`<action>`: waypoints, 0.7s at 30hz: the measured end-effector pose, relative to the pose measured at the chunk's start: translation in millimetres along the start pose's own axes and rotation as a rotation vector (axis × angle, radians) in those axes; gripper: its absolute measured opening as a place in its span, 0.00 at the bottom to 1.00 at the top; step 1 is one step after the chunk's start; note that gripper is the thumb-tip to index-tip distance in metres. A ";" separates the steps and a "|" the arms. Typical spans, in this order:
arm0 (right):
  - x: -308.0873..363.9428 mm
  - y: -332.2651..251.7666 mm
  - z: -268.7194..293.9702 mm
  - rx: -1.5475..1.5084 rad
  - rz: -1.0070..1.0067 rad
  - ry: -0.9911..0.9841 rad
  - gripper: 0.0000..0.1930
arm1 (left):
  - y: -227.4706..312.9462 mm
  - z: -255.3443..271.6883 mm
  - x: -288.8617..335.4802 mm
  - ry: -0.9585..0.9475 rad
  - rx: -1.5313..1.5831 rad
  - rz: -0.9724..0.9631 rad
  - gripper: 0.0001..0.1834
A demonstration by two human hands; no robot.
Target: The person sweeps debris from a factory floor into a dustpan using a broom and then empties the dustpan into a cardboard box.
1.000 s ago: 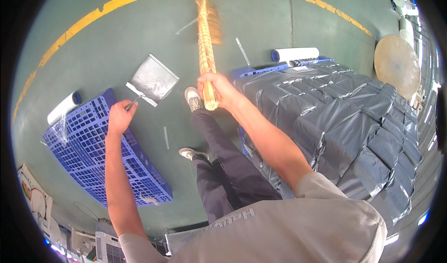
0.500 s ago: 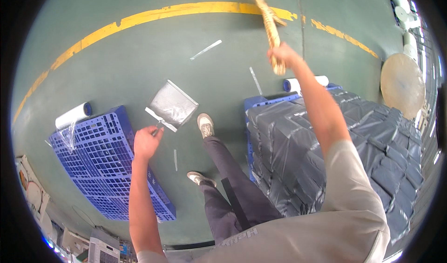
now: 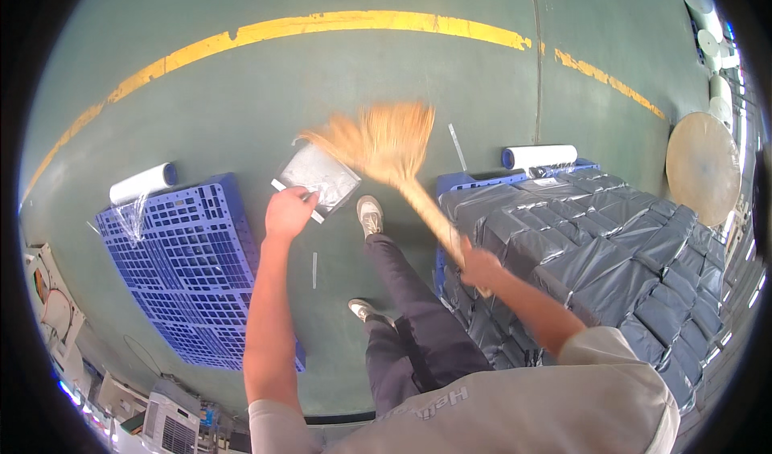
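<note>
Broom [image 3: 394, 144], just one, is gripped tight by the right hand [image 3: 481, 267], its bristles blurred at 12 o'clock. Left hand [image 3: 288, 213] hangs loose, touching one clear plastic bag [image 3: 318, 176]. Two white rolls [image 3: 143, 183] lie near one blue pallet [image 3: 189, 269].

Straw-yellow broom [image 3: 386, 144], blue pallet [image 3: 185, 253]

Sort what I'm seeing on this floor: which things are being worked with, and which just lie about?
In hand:
- straw broom with pale wooden handle, right hand closed around it
- clear plastic bag on the green floor, by the left hand

Lying about:
- blue plastic pallet
- stack of grey wrapped packs
- two white rolls
- round tan disc
</note>
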State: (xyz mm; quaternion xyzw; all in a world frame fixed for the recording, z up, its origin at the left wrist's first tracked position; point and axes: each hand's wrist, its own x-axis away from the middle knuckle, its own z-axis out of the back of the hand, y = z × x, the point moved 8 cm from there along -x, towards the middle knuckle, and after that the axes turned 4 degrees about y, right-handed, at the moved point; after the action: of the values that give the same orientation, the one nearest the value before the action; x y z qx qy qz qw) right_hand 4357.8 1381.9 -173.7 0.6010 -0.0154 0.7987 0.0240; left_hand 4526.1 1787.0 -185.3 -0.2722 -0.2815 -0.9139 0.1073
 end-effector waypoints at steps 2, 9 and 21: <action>53.2 3.5 -16.0 -0.107 0.031 0.046 0.48 | -4.6 -3.6 4.4 -0.021 -0.007 0.010 0.18; 158.8 3.9 -4.7 -0.189 -0.069 0.273 0.46 | -46.7 0.6 64.0 -0.047 0.069 0.021 0.17; -6.0 6.7 -9.8 -1.421 -0.051 0.262 0.06 | -123.6 -30.8 288.1 0.061 0.079 -0.030 0.16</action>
State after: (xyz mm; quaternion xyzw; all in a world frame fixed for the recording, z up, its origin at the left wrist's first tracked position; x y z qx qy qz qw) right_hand 4349.7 1375.6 -182.2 0.3395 -0.5142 0.6605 0.4291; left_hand 4230.6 1858.2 -102.3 -0.2358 -0.3179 -0.9114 0.1129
